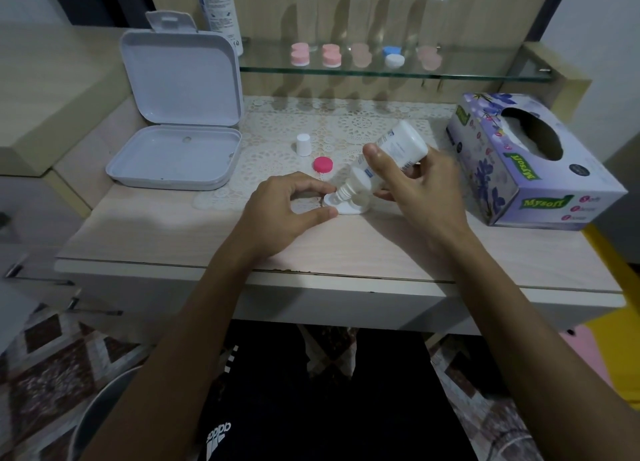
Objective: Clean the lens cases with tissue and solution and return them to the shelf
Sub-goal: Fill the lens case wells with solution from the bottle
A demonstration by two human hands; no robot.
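A white lens case (pixel 348 208) lies open on the table. My left hand (pixel 287 207) pinches its left end between thumb and forefinger. My right hand (pixel 412 180) grips a white solution bottle (pixel 391 155), tipped nozzle-down over the case's left well. A pink case cap (pixel 323 164) and the bottle's white cap (pixel 303 144) stand on the lace mat behind. Several more lens cases sit on the glass shelf (pixel 381 71): pink ones (pixel 300 55) at the left and a blue-and-white one (pixel 393 55).
A tissue box (pixel 530 169) stands at the right of the table. An open grey hinged box (pixel 176 141) sits at the left. A tall white bottle (pixel 220 6) and clear bottles stand at the back of the shelf.
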